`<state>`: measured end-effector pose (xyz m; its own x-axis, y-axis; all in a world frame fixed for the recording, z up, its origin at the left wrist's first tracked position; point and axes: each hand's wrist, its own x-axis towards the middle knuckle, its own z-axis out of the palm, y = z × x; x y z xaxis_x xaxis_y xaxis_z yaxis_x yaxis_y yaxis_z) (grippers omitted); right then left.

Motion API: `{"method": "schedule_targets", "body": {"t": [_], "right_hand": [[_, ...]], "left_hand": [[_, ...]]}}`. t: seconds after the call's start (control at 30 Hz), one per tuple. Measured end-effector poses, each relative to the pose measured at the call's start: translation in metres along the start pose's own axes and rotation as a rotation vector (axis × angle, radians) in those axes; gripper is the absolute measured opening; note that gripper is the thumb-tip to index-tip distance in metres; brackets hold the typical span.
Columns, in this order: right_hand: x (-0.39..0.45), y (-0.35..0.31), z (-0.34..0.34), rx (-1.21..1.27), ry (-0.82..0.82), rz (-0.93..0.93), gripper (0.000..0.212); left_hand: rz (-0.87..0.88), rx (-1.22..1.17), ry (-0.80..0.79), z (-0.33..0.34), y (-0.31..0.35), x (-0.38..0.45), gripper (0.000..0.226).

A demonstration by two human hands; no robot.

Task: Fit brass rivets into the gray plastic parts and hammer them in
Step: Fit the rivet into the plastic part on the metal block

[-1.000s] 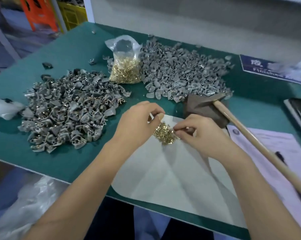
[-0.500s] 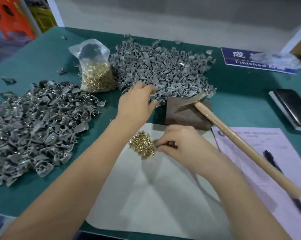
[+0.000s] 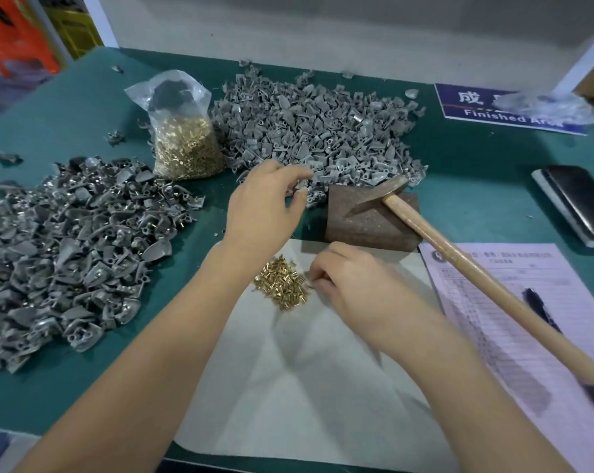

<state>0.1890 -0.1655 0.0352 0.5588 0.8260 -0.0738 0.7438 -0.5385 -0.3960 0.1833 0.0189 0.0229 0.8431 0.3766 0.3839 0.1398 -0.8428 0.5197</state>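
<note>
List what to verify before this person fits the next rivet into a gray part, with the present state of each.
1. Loose brass rivets lie in a small heap on the pale sheet: ok.
2. Right hand has a rivet pinched: cannot tell, fingertips are curled at the heap's edge.
3. Left hand has a part from the far heap of gray plastic parts: cannot tell; fingers are at its near edge.
4. Brown block free as an anvil: not ok, the wooden-handled hammer lies across it.
5. Hammer within reach of the right hand: ok.
</note>
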Motion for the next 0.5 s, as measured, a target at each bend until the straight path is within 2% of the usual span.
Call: {"method": "schedule_targets", "body": {"t": [0.1, 0.17, 0.27, 0.33, 0.5], "right_hand": [[-0.001, -0.003, 0.004, -0.067, 0.02, -0.011, 0.015], [-0.002, -0.002, 0.001, 0.069, 0.084, -0.048, 0.009], [-0.003, 0.005, -0.009, 0.329, 0.283, -0.076, 0.014], [-0.002, 0.014, -0.014, 0.406, 0.398, -0.068, 0.021], [0.004, 0.035, -0.018, 0.554, 0.609, 0.038, 0.019]], "left_hand": [[-0.029, -0.309, 0.01, 0.002, 0.005, -0.005, 0.022], [-0.017, -0.449, 0.015, 0.002, 0.008, -0.008, 0.02], [-0.005, -0.527, -0.005, 0.001, 0.012, -0.011, 0.02], [-0.001, -0.55, -0.015, 0.0, 0.016, -0.011, 0.021], [0.011, -0.614, -0.067, -0.003, 0.021, -0.015, 0.023]]}}
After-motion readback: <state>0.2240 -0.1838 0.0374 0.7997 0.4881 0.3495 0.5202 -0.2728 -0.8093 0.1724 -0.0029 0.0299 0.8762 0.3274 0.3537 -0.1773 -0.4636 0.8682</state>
